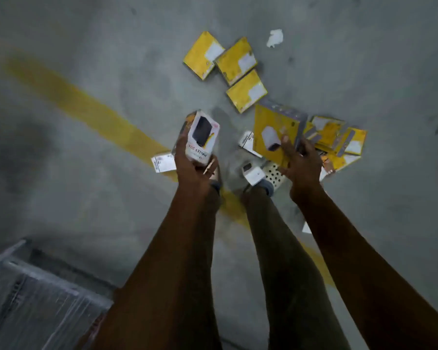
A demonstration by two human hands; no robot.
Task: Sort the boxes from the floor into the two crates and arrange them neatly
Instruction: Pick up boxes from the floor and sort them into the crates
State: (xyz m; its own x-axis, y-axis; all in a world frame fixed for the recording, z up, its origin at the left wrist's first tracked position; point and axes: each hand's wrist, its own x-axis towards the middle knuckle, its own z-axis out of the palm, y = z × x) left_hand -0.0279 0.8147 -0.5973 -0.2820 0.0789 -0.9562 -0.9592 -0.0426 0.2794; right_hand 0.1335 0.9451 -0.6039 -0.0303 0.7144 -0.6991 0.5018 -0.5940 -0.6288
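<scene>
While a grey crate [36, 294] shows at the lower left, the left hand [191, 165] has its grip closed around a white box [202, 137] above the yellow floor line [91, 109]. Further right, the right hand [301, 160] clasps a yellow box [273, 127], with more yellow boxes [238, 64] scattered on the concrete floor [86, 185] beyond.

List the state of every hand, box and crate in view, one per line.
Left hand: gripping white Halley box, lifted.
Right hand: gripping large yellow box, lifted.
Three flat yellow boxes: lying on floor.
Grey crate: contents unclear.
</scene>
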